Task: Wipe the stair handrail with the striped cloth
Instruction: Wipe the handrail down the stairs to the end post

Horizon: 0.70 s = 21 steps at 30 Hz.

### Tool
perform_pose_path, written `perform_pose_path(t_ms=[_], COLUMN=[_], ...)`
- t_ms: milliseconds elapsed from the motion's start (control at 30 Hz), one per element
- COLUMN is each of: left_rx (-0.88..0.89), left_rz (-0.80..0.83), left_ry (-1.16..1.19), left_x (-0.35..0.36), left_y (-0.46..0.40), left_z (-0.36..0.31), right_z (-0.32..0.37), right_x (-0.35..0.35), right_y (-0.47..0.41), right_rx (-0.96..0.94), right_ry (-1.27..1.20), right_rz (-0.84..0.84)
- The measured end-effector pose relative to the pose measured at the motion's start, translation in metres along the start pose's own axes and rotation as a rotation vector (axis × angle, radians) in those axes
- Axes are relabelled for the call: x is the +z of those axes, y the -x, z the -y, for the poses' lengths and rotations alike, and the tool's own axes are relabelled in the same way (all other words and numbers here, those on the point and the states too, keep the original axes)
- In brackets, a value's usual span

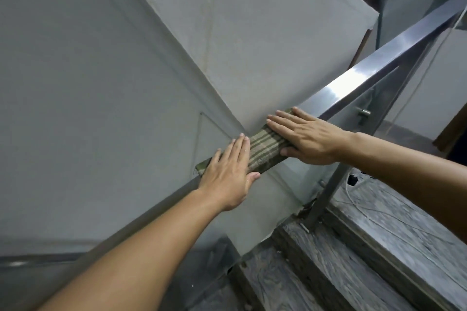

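A green and beige striped cloth [265, 148] lies draped lengthwise over the square steel handrail [374, 68], which rises to the upper right. My left hand [228, 174] lies flat on the cloth's lower end, fingers straight, thumb hooked over the near edge. Flat on the cloth's upper end rests my right hand [309, 137], with the thumb wrapped over the near side of the rail. A strip of cloth shows between the two hands. The rail below my left hand is mostly hidden by my forearm.
A grey wall [101, 70] stands behind the rail. A glass panel [298, 184] hangs under the rail, held by a steel post [326, 197] and a round fitting [364, 111]. Grey marbled stair steps [366, 247] climb at the lower right, with a thin white cable lying on them.
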<state>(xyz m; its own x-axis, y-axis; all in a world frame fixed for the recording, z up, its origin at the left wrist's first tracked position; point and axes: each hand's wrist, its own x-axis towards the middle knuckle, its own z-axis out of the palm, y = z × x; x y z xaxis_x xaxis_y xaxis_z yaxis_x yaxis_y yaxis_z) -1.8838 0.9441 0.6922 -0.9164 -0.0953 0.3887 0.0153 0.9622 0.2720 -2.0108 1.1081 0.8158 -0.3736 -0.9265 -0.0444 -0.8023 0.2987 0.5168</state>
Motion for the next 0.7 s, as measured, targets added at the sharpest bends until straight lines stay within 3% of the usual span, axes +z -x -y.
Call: perform_pose_path(t_ms=[167,367,700], left_rx=[-0.134,-0.301,-0.457], left_rz=[0.013,0.055,0.182], left_ry=[-0.01,0.009,0.06], left_x=[0.002,0.005,0.01], left_y=[0.058,0.139,0.27], left_z=[0.03,0.072,0.153], right_z=[0.053,0.132,0.286], right_x=[-0.001,0.0,0.012], right_y=[-0.017,-0.05,-0.083], right_rx=[-0.153,-0.336,-0.419], right_ry=[0.173,0.098,0.158], right_rz=[-0.034,-0.082,-0.096])
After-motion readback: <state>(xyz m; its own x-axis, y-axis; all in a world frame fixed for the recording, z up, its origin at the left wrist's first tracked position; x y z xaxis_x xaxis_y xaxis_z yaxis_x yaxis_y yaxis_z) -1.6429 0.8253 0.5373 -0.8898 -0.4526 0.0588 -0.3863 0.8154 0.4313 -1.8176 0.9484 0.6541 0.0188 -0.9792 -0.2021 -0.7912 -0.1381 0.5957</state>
